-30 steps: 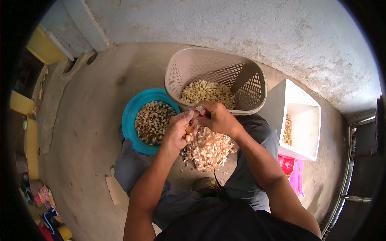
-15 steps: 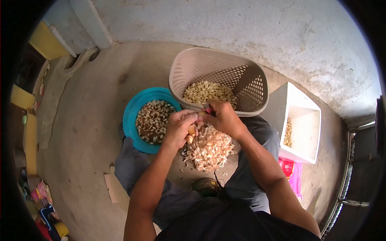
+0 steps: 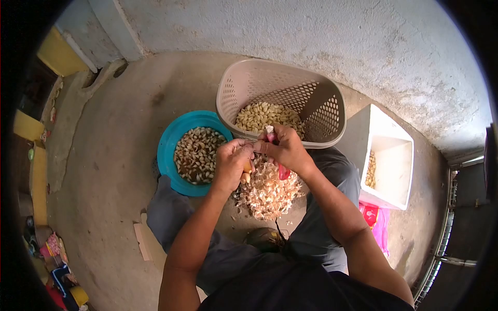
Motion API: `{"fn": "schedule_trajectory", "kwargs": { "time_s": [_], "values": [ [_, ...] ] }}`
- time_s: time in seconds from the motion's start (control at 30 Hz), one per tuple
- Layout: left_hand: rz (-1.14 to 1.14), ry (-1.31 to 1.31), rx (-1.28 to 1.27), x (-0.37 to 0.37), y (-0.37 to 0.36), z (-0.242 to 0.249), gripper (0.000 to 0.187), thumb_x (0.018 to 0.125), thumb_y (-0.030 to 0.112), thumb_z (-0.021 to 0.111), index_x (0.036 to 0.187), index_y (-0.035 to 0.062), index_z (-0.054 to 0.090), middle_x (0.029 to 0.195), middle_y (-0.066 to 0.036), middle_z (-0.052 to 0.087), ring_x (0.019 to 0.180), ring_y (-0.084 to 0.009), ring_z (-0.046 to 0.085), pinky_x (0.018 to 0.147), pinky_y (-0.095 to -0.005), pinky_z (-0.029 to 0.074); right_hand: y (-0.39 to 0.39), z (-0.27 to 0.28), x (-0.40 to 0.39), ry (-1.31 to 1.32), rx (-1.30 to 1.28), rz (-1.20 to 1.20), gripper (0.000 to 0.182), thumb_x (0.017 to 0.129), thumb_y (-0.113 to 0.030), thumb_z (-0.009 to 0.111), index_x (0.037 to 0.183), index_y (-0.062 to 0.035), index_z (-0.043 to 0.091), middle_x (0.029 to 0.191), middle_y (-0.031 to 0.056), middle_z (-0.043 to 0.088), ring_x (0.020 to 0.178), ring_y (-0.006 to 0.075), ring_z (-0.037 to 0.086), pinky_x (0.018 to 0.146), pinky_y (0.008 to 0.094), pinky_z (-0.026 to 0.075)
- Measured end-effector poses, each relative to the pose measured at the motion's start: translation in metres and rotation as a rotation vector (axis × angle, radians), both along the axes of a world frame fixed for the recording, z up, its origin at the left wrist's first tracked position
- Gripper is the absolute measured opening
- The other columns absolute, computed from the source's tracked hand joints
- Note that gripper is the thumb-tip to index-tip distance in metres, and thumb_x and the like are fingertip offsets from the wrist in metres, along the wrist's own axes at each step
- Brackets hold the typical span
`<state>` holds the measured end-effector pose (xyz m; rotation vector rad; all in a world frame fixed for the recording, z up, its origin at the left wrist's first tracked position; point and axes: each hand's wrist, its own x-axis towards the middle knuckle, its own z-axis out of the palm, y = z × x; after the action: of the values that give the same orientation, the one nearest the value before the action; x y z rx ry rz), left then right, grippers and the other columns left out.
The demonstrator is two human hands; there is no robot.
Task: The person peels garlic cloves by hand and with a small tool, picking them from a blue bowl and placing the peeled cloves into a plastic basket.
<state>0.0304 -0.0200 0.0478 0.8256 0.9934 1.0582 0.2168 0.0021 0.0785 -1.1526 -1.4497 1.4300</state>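
Note:
My left hand [image 3: 231, 165] is closed around a few garlic cloves [image 3: 246, 171]. My right hand [image 3: 287, 150] grips a small pink-handled knife [image 3: 273, 147] and meets the left hand's fingertips over a clove. Both hands hover just above a heap of papery garlic skins [image 3: 268, 193] lying between my knees. Right behind the hands stands a beige perforated basket [image 3: 311, 93] holding peeled cloves [image 3: 262, 115]. A blue bowl [image 3: 168, 150] with unpeeled cloves in dark water sits to the left of the hands.
A white foam box [image 3: 390, 155] with some cloves inside stands at the right, a pink bag [image 3: 377, 222] beside it. I sit on a concrete floor [image 3: 109, 155] against a rough wall [image 3: 311, 36]. Clutter lies at the far left edge.
The hands have stayed together above the skins. The right hand has turned, so the pink knife handle now shows above and below the fingers.

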Motion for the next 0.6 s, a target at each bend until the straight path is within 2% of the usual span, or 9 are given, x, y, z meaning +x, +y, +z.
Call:
{"fn": "schedule_trajectory", "kwargs": {
  "time_s": [0.1,0.2,0.3,0.4,0.5,0.6],
  "values": [
    [-0.023,-0.048,0.008,-0.003,0.001,0.005,0.018,0.097,0.014,0.067,0.099,-0.0039,0.066,0.081,-0.007,0.064,0.055,-0.0122,0.060,0.048,-0.0255,0.049,0.005,-0.005,0.000,0.072,-0.092,-0.031,0.022,0.092,-0.012,0.080,0.095,0.0010,0.062,0.072,-0.0002,0.062,0.055,0.0055,0.057,0.049,0.0223,0.045],
    [-0.036,0.035,0.052,-0.005,0.003,0.009,0.019,0.097,0.015,0.068,0.100,-0.0034,0.067,0.080,-0.007,0.064,0.054,-0.0118,0.060,0.047,-0.0251,0.048,0.009,-0.020,-0.002,-0.036,0.109,-0.042,0.022,0.092,-0.011,0.079,0.094,0.0013,0.062,0.071,0.0002,0.062,0.055,0.0053,0.055,0.048,0.0230,0.044],
    [-0.040,0.169,0.087,-0.005,-0.001,0.016,0.019,0.097,0.016,0.068,0.099,-0.0030,0.067,0.079,-0.006,0.064,0.054,-0.0110,0.059,0.046,-0.0245,0.046,0.006,-0.022,-0.004,-0.167,0.129,-0.082,0.030,0.089,-0.015,0.082,0.084,-0.0010,0.056,0.070,-0.0005,0.054,0.064,0.0068,0.050,0.054,0.0273,0.042],
    [-0.038,0.193,0.113,-0.006,0.001,0.009,0.019,0.098,0.016,0.067,0.097,-0.0028,0.066,0.078,-0.005,0.062,0.054,-0.0105,0.059,0.046,-0.0244,0.045,0.005,-0.021,-0.008,-0.203,0.193,-0.063,0.022,0.092,-0.011,0.079,0.090,0.0004,0.061,0.069,-0.0011,0.059,0.055,0.0042,0.051,0.048,0.0243,0.041],
    [-0.034,0.230,0.113,-0.007,-0.001,0.014,0.016,0.097,0.011,0.061,0.094,-0.0035,0.066,0.076,-0.006,0.062,0.053,-0.0103,0.059,0.043,-0.0247,0.045,0.000,-0.007,-0.013,0.004,0.082,-0.068,0.025,0.091,-0.014,0.079,0.083,-0.0009,0.059,0.067,0.0009,0.055,0.060,0.0076,0.052,0.052,0.0275,0.043],
    [-0.018,0.163,0.100,-0.006,-0.001,0.007,0.015,0.096,0.011,0.060,0.095,-0.0034,0.064,0.077,-0.006,0.062,0.052,-0.0114,0.060,0.042,-0.0257,0.044,0.002,-0.016,-0.007,0.359,-0.271,-0.029,0.021,0.094,-0.012,0.076,0.084,-0.0006,0.061,0.068,0.0025,0.059,0.056,0.0101,0.056,0.048,0.0267,0.044]
  ]
}}
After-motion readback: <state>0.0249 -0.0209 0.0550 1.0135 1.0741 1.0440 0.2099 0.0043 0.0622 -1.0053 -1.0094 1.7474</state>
